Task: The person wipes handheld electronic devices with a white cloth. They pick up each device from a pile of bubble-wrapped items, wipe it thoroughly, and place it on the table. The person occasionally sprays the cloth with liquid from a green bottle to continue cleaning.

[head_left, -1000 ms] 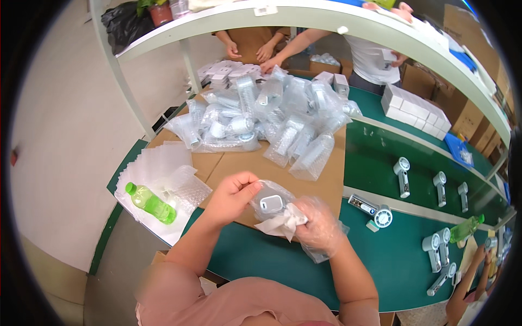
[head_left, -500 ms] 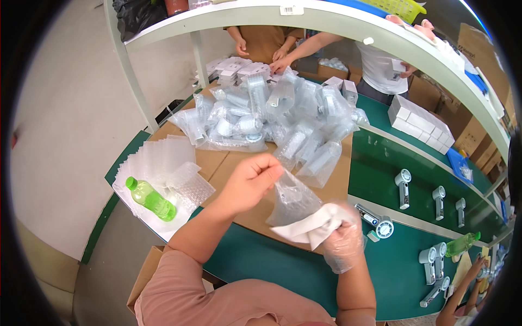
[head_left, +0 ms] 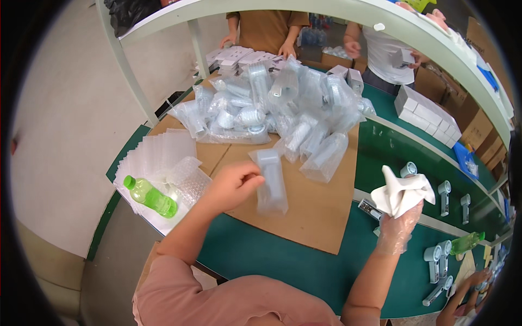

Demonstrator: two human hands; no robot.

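My left hand [head_left: 237, 186] is closed, its fingertips at the left edge of a clear bubble-wrap bag [head_left: 273, 193] with a pale blue handheld fan inside. That bag is over the brown cardboard [head_left: 312, 217], in front of a big pile of similar bagged fans [head_left: 244, 108]. My right hand [head_left: 401, 225], in a clear plastic glove, grips a bunched white cloth [head_left: 402, 193] out to the right. Behind the cloth a handheld fan [head_left: 408, 169] is partly hidden. Another fan [head_left: 370, 209] lies beside the gloved hand, its head covered by that hand.
A stack of bubble-wrap bags [head_left: 155, 155] and a green bottle [head_left: 149, 196] lie at left. More fans [head_left: 445, 198] are along the green surface at right, with another green bottle [head_left: 467, 243]. White boxes [head_left: 427, 117] stand beyond; a shelf frame [head_left: 304, 10] arches overhead. Two people stand across.
My right hand has moved away from the bag to the right with the cloth. The bag now hangs or lies straighter beside my left hand. Across the table, a person's arm has drawn back.
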